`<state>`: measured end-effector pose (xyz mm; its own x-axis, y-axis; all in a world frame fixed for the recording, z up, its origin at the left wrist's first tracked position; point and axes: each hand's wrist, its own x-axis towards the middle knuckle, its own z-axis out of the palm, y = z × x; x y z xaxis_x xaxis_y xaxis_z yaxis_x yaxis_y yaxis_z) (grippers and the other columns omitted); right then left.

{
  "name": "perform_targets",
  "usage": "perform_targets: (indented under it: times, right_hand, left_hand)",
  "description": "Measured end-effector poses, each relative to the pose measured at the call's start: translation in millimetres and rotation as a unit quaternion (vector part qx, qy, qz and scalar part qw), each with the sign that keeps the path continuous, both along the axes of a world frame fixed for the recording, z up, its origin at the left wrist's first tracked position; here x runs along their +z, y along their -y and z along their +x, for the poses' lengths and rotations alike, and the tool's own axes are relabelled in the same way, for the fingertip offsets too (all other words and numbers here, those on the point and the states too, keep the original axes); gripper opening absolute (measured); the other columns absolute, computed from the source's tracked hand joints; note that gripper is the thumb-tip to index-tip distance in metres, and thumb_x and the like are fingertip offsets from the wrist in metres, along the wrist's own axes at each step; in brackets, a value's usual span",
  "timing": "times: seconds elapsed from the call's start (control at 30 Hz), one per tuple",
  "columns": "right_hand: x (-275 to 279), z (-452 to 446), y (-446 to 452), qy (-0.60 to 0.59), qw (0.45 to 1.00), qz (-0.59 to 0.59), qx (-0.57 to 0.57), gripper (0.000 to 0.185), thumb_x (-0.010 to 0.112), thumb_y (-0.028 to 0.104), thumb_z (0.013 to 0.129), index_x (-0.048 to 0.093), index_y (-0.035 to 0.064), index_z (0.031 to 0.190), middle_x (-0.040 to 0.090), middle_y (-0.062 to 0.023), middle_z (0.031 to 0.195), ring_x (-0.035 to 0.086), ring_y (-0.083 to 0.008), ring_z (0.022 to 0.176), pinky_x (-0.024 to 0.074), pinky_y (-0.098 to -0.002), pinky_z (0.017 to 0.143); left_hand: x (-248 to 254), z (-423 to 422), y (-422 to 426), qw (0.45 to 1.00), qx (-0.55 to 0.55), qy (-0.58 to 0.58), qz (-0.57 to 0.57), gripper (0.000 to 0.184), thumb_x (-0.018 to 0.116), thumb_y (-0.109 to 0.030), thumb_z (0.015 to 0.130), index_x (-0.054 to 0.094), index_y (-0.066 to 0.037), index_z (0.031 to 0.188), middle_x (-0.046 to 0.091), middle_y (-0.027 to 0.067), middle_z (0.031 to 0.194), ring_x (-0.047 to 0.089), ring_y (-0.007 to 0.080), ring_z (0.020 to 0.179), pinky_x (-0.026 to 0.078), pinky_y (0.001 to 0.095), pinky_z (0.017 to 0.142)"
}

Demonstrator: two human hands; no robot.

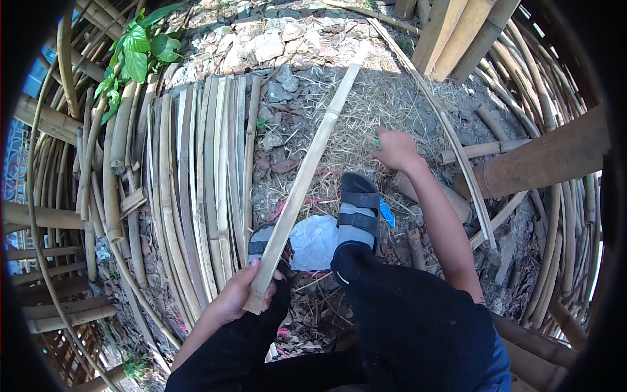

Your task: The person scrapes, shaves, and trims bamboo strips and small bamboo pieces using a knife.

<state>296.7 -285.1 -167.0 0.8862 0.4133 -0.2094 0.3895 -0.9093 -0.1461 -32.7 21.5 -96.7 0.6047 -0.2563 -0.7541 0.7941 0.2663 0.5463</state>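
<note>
My left hand (236,295) is wrapped round the near end of a long split bamboo strip (309,171). The strip slants up and away to the right, over my sandalled left foot. My right hand (394,150) is closed above the straw-covered ground, to the right of the strip and apart from it. A small green bit (376,140) shows at its fingers; the rest of whatever it holds is hidden. Below that hand is my right foot in a dark sandal (358,202).
Several split bamboo strips (204,176) lie side by side at left. Another long strip (450,130) runs down the right side. A thick bamboo pole (542,157) juts in from the right. A white crumpled sheet (312,242) lies between my feet, and a leafy plant (137,49) grows upper left.
</note>
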Motion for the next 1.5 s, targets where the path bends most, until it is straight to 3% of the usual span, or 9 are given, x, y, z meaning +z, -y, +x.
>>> perform_targets:
  times: [0.27,0.4,0.47,0.53,0.63,0.73,0.93,1.37,1.5]
  right_hand:
    - [29.7,-26.8,3.4,0.073,0.986,0.135,-0.058,0.048,0.060,0.047,0.095,0.063,-0.0001,0.093,0.067,-0.0232,0.076,0.067,-0.0424,0.079,0.0495,-0.0525,0.071]
    - [18.5,-72.7,-28.6,-0.125,0.934,0.335,0.004,0.039,0.061,0.039,0.099,0.060,0.0007,0.088,0.060,-0.0137,0.066,0.062,-0.0254,0.063,0.0477,-0.0425,0.063]
    - [13.9,-103.3,-48.9,-0.446,0.784,0.429,-0.033,0.026,0.061,0.031,0.102,0.058,0.0074,0.092,0.062,0.0008,0.073,0.057,-0.0067,0.065,0.0438,-0.0236,0.053]
    - [22.9,-135.4,-67.8,-0.574,0.692,0.438,0.019,0.026,0.059,0.031,0.103,0.057,0.0070,0.093,0.063,-0.0013,0.075,0.054,-0.0053,0.060,0.0405,-0.0212,0.049]
    - [35.5,-158.6,-89.9,-0.692,0.630,0.338,0.101,0.026,0.057,0.031,0.104,0.058,0.0061,0.095,0.059,0.0007,0.073,0.049,-0.0039,0.056,0.0364,-0.0199,0.048]
    - [27.9,-178.6,-103.8,-0.767,0.569,0.293,0.056,0.033,0.055,0.038,0.104,0.060,0.0064,0.094,0.051,0.0038,0.067,0.040,-0.0028,0.051,0.0298,-0.0203,0.047]
    - [21.7,-191.7,-112.9,-0.757,0.569,0.319,0.032,0.043,0.053,0.043,0.104,0.061,0.0066,0.083,0.041,0.0071,0.061,0.032,-0.0035,0.051,0.0248,-0.0211,0.048]
    - [12.4,-170.5,-108.0,-0.714,0.628,0.310,-0.012,0.045,0.057,0.046,0.101,0.060,0.0073,0.080,0.041,0.0065,0.059,0.032,-0.0037,0.048,0.0225,-0.0214,0.044]
    - [-5.9,-135.7,-91.9,-0.647,0.653,0.363,-0.149,0.047,0.049,0.049,0.104,0.054,0.0093,0.080,0.039,0.0059,0.060,0.030,-0.0027,0.045,0.0209,-0.0208,0.040]
  left_hand:
    - [0.7,1.2,-4.4,1.000,0.012,0.002,-0.013,0.069,0.021,-0.059,0.106,0.060,-0.004,0.116,0.054,0.0021,0.073,0.055,0.0130,0.060,0.047,0.0261,0.057]
    - [-10.6,1.2,-9.7,0.986,0.026,-0.053,-0.156,0.073,0.019,-0.060,0.106,0.061,-0.001,0.117,0.053,0.0047,0.073,0.053,0.0172,0.066,0.046,0.0300,0.063]
    - [-16.0,0.8,-10.3,0.970,0.030,-0.050,-0.236,0.077,0.019,-0.063,0.104,0.061,0.001,0.114,0.050,0.0063,0.074,0.050,0.0199,0.068,0.045,0.0342,0.066]
    - [-15.1,1.4,-11.2,0.956,0.054,-0.072,-0.280,0.080,0.021,-0.066,0.102,0.060,0.002,0.113,0.048,0.0060,0.074,0.049,0.0198,0.067,0.044,0.0344,0.067]
    - [-14.7,0.5,-12.7,0.950,0.055,-0.092,-0.294,0.092,0.019,-0.081,0.093,0.059,0.001,0.111,0.046,0.0055,0.077,0.045,0.0175,0.065,0.041,0.0318,0.063]
    - [-13.4,0.2,-12.6,0.944,0.082,-0.115,-0.300,0.108,0.010,-0.094,0.078,0.058,-0.001,0.107,0.044,0.0048,0.078,0.041,0.0154,0.063,0.034,0.0262,0.053]
    - [-7.4,3.8,-9.3,0.937,0.103,-0.126,-0.309,0.110,0.006,-0.098,0.071,0.054,-0.003,0.099,0.043,0.0044,0.076,0.038,0.0144,0.062,0.033,0.0262,0.051]
    - [-11.3,2.1,-9.3,0.941,0.107,-0.136,-0.292,0.103,0.011,-0.097,0.073,0.051,-0.004,0.094,0.041,0.0019,0.074,0.036,0.0120,0.060,0.031,0.0238,0.049]
    - [-10.9,-0.2,-13.3,0.935,0.093,-0.135,-0.314,0.101,0.012,-0.096,0.074,0.050,-0.004,0.093,0.040,0.0020,0.074,0.036,0.0119,0.060,0.031,0.0238,0.049]
